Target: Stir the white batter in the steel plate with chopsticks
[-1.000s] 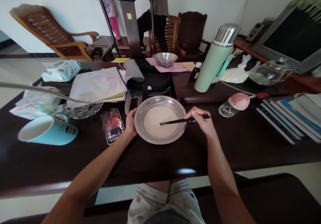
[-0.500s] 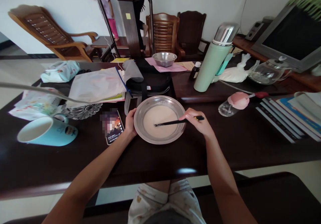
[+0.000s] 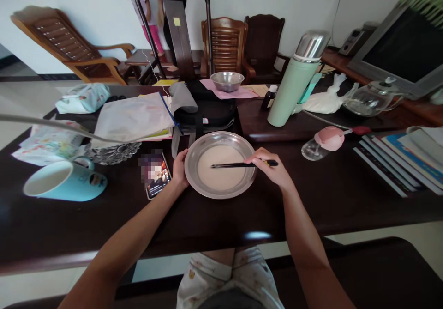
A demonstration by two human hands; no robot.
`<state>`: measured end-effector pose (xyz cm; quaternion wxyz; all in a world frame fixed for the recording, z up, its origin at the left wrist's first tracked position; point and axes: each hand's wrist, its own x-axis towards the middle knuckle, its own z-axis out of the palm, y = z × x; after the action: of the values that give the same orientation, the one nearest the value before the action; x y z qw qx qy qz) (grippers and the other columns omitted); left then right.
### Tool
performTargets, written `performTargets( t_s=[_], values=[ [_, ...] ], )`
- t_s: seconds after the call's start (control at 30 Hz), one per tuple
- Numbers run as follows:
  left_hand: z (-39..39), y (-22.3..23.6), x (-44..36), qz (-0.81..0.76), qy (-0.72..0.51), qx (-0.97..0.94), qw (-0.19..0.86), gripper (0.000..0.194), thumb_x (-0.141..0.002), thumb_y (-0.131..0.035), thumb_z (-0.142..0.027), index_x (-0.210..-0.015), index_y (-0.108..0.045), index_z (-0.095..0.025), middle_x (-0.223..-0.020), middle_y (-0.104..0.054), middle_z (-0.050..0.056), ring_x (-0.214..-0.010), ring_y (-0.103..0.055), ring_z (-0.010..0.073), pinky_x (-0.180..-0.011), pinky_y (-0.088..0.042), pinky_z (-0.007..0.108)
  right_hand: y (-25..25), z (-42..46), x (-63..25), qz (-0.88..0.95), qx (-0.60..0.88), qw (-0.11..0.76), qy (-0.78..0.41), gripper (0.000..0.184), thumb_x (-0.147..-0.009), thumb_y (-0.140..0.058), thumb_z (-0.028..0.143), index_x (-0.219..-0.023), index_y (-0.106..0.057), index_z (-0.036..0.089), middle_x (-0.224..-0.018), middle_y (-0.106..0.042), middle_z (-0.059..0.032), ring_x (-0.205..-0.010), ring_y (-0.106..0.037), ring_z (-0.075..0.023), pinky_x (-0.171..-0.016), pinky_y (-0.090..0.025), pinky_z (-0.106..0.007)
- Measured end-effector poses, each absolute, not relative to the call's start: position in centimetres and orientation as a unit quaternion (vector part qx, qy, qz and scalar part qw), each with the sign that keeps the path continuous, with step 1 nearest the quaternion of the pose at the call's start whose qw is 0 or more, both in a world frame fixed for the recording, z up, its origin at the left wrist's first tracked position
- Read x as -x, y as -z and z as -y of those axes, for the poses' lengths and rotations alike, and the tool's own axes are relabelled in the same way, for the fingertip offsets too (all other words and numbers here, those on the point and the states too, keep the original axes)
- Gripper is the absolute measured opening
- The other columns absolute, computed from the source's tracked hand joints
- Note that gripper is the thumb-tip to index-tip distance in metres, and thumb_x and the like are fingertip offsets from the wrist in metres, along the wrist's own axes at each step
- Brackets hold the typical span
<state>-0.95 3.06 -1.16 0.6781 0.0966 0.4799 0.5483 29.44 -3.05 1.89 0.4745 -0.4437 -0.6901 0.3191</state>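
Observation:
A shallow metal bowl (image 3: 221, 137) stands on the dark wooden table, with a pale, creamy liquid (image 3: 221, 179) in its bottom. My left hand (image 3: 180, 168) grips the bowl's left rim, thumb at the edge and the other fingers partly hidden beneath. Black chopsticks (image 3: 230, 165) are pinched in my right hand (image 3: 268, 165) over the right rim. Their tips reach into the liquid near the middle of the bowl. Just left of my left hand lies a phone (image 3: 159, 177) with its screen lit.
A light-blue mug (image 3: 69, 184) stands at the left. Behind the bowl are a black bag (image 3: 207, 110) and a small metal bowl (image 3: 227, 82). To the right are a green thermos (image 3: 294, 89), a pink-lidded bottle (image 3: 323, 143) and stacked books (image 3: 398, 161). Two people stand beyond the chair (image 3: 178, 32).
The chopsticks and my right hand have shifted slightly left and away from me; the tips moved up within the bowl. Behind the chair, one person has moved left.

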Motion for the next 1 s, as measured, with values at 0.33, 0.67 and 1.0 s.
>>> performTargets(
  t_s=[0.33, 0.67, 1.0],
  values=[
    [-2.90, 0.80, 0.83, -0.480, -0.552, -0.091, 0.676, 0.014, -0.088, -0.067, -0.029, -0.078, -0.074, -0.020, -0.069, -0.078, 0.008, -0.093, -0.084, 0.0377, -0.086, -0.070, 0.048, -2.00, 3.17, -29.71, 0.682, 0.444, 0.472, -0.340, 0.053, -0.101, -0.066, 0.073, -0.084, -0.089, 0.028, -0.086, -0.083, -0.0068, -0.085, -0.076, -0.0240, -0.081, -0.060, -0.040],
    [-2.88, 0.60, 0.76, -0.486, -0.552, -0.083, 0.673, 0.016, -0.089, -0.066, -0.028, -0.079, -0.074, -0.019, -0.068, -0.077, 0.007, -0.089, -0.083, 0.0360, -0.087, -0.069, 0.047, -1.88, 3.16, -29.77, 0.663, 0.451, 0.492, -0.339, 0.053, -0.102, -0.066, 0.071, -0.083, -0.088, 0.027, -0.085, -0.084, -0.0064, -0.083, -0.077, -0.0224, -0.080, -0.060, -0.037],
    [-2.94, 0.62, 0.64, -0.483, -0.552, -0.073, 0.675, 0.018, -0.090, -0.064, -0.028, -0.079, -0.074, -0.019, -0.073, -0.079, 0.008, -0.091, -0.084, 0.0359, -0.088, -0.069, 0.047, -1.93, 3.27, -30.16, 0.623, 0.460, 0.536, -0.336, 0.051, -0.102, -0.067, 0.069, -0.082, -0.086, 0.026, -0.078, -0.081, -0.0052, -0.077, -0.076, -0.0218, -0.075, -0.061, -0.036]
  ],
)
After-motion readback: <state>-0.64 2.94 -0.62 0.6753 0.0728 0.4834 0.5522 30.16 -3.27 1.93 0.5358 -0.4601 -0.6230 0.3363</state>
